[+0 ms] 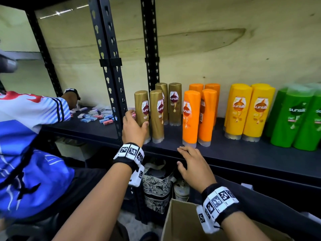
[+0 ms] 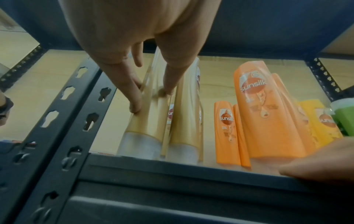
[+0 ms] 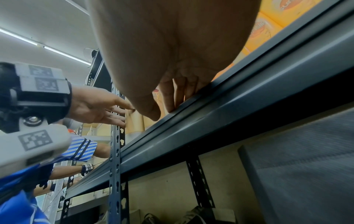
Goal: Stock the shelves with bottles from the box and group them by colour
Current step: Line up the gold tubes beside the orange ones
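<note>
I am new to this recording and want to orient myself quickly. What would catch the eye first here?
The row of tall plastic bottles on the dark metal shelf, grouped by colour: gold bottles, then orange bottles, yellow bottles and green bottles to the right. The left hand grips the front-left gold bottle; the right hand rests open on the shelf's front edge.

I see a pale, stained wall [image 1: 208, 40] behind black slotted uprights [image 1: 111, 70]. Tube lights [image 3: 63, 53] line the white ceiling [image 3: 47, 18].

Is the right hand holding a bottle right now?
No, the right hand lies open on the shelf edge, just in front of the orange bottle.
</note>
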